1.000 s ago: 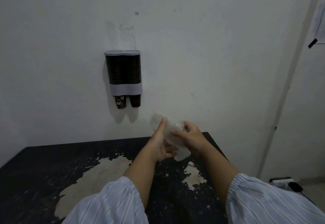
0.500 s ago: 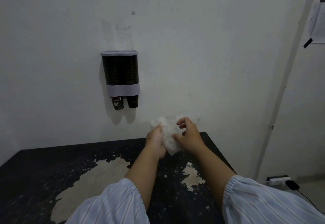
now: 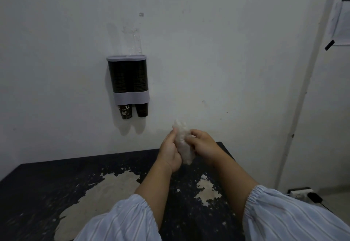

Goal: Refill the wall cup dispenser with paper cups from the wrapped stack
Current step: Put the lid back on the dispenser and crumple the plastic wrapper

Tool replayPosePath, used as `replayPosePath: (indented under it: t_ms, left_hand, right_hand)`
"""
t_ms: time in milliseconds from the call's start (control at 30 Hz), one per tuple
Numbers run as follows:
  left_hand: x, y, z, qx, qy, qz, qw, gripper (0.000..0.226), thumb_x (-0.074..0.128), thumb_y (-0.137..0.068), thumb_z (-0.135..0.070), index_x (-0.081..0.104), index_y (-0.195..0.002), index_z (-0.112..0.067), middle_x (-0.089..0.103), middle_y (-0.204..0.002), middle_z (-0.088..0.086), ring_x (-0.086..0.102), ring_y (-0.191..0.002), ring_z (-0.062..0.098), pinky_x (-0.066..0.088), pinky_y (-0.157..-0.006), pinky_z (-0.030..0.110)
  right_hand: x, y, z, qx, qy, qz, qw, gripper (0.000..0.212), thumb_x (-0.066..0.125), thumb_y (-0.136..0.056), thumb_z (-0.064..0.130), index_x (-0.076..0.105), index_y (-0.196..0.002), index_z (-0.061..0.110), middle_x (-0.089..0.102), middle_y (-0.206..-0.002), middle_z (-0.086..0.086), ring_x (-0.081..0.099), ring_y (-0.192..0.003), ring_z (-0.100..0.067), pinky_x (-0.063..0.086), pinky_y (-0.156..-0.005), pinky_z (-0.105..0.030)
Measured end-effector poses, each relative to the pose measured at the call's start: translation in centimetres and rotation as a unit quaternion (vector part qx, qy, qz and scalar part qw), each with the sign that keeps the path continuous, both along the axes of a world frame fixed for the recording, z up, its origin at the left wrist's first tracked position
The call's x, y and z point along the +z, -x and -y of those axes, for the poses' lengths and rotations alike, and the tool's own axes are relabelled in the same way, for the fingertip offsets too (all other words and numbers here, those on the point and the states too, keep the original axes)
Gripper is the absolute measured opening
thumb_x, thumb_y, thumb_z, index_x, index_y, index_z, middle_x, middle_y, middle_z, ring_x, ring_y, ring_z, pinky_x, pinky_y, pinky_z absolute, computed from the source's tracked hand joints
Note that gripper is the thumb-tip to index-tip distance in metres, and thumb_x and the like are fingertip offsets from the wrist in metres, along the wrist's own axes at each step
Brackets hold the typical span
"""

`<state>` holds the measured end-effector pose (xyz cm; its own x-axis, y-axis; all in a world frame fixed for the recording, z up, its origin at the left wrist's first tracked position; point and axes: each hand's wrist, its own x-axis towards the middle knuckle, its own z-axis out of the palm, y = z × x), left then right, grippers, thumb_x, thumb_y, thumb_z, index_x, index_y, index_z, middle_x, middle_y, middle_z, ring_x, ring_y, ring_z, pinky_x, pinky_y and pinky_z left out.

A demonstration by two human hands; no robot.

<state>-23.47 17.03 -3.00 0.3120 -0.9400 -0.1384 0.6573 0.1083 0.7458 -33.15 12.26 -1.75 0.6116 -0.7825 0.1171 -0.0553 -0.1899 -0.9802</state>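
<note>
wearing loose, finely striped pale sleeves (image 3: 121, 220) gathered at elastic cuffs, forearms reaching out over a black table (image 3: 37, 189) with paint flaking away in ragged, chalky beige patches. squeezing a crumpled wad of clear plastic wrap (image 3: 182, 146) between both hands above the table's far edge: left hand (image 3: 169, 151) curling round its left side with the thumb lying up along it, right hand (image 3: 203, 144) gripping the other side with bent fingers pressing into the crinkly film. hanging on the matte white wall beyond, up and to the left, a twin-tube wall cup dispenser (image 3: 128, 81) with a grey lid and grey band, packed with ribbed black paper cups (image 3: 125, 111) poking out below, one printed with coffee lettering. taped paper sheet (image 3: 340, 23) showing far right.
</note>
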Motion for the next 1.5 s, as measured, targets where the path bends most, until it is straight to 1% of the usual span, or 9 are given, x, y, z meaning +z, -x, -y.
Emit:
replayPosePath:
  t_ms: [133,367,567,733,867,1000,1133,1333,1500]
  left_hand:
    - [-0.5,0.0,0.3,0.025,-0.017,-0.025,0.999,0.043,0.057,-0.088,-0.033,0.059,-0.116,0.000,0.062,-0.120,0.024,0.062,-0.105,0.033,0.050,-0.093,0.045]
    - [-0.6,1.1,0.0,0.099,-0.079,0.023,0.992,0.039,0.052,-0.093,-0.036,0.055,-0.121,-0.010,0.064,-0.113,0.016,0.062,-0.103,0.029,0.046,-0.099,0.049]
    - [-0.2,1.0,-1.4,-0.020,-0.005,0.026,0.999,0.076,0.027,-0.087,-0.069,0.076,-0.076,-0.011,0.074,-0.082,0.010,0.065,-0.091,0.025,0.050,-0.077,0.042]
    - [-0.7,0.7,-2.1,-0.036,-0.003,0.027,0.999,0.061,0.025,-0.091,-0.064,0.059,-0.108,-0.016,0.066,-0.108,0.011,0.061,-0.103,0.027,0.051,-0.078,0.044]
    - [-1.0,0.6,-2.4,-0.031,-0.008,-0.016,0.999,0.059,0.039,-0.089,-0.059,0.057,-0.119,-0.011,0.064,-0.115,0.017,0.061,-0.105,0.031,0.050,-0.082,0.048]
    - [-1.0,0.6,-2.8,-0.031,-0.009,-0.033,0.999,0.057,0.036,-0.093,-0.055,0.057,-0.119,-0.009,0.066,-0.111,0.019,0.063,-0.101,0.029,0.050,-0.075,0.044]
    - [-1.4,0.6,-2.8,0.004,-0.015,-0.023,1.000,0.056,0.036,-0.095,-0.050,0.054,-0.127,-0.008,0.067,-0.111,0.016,0.063,-0.104,0.025,0.052,-0.077,0.037]
    - [-1.3,-0.5,-3.7,0.023,0.033,0.000,0.999,0.067,0.025,-0.090,-0.065,0.057,-0.124,-0.017,0.069,-0.106,0.009,0.063,-0.104,0.023,0.049,-0.087,0.035]
    - [-1.4,-1.4,-4.3,-0.019,0.033,0.001,0.999,0.057,0.026,-0.095,-0.056,0.059,-0.118,-0.015,0.067,-0.111,0.012,0.059,-0.110,0.025,0.046,-0.092,0.037]
  right_hand:
    - [-0.1,-0.2,0.0,0.008,-0.119,0.058,0.991,0.022,0.050,-0.092,0.008,0.054,-0.114,0.006,0.065,-0.102,-0.020,0.063,-0.090,-0.030,0.051,-0.082,-0.043]
    - [-0.9,-0.5,-0.6,-0.133,0.213,-0.067,0.966,0.014,0.060,-0.087,0.010,0.055,-0.097,0.017,0.055,-0.094,0.004,0.053,-0.085,-0.012,0.045,-0.071,-0.017]
    - [-0.4,-0.5,-1.6,-0.033,0.153,-0.084,0.984,0.049,0.062,-0.084,0.042,0.052,-0.126,0.018,0.062,-0.107,0.000,0.061,-0.096,-0.013,0.050,-0.073,-0.019]
    - [0.0,-0.1,-1.5,-0.024,0.205,-0.110,0.972,0.031,0.051,-0.094,0.021,0.054,-0.124,0.014,0.063,-0.105,-0.004,0.058,-0.089,-0.013,0.045,-0.066,-0.015]
    - [-0.1,-0.2,-2.0,0.014,0.116,-0.060,0.991,0.025,0.044,-0.097,0.016,0.055,-0.119,0.017,0.065,-0.100,-0.011,0.061,-0.086,-0.019,0.048,-0.067,-0.024]
    - [-0.7,-1.0,-2.2,-0.073,0.167,-0.083,0.980,0.020,0.053,-0.092,0.015,0.048,-0.111,0.019,0.055,-0.102,-0.010,0.055,-0.089,-0.020,0.049,-0.072,-0.030]
    - [-1.1,-1.6,-2.3,-0.163,0.333,-0.142,0.918,0.009,0.058,-0.088,0.015,0.058,-0.096,0.014,0.061,-0.099,-0.006,0.056,-0.087,-0.019,0.050,-0.077,-0.034]
    - [-1.3,-1.9,-3.6,-0.053,0.278,-0.158,0.946,0.048,0.064,-0.083,0.042,0.054,-0.120,0.013,0.063,-0.116,-0.002,0.059,-0.104,-0.016,0.051,-0.091,-0.036]
    - [-0.2,-2.5,-4.3,-0.045,0.222,-0.136,0.964,0.033,0.056,-0.091,0.030,0.049,-0.120,0.016,0.066,-0.107,-0.007,0.064,-0.093,-0.019,0.056,-0.082,-0.039]
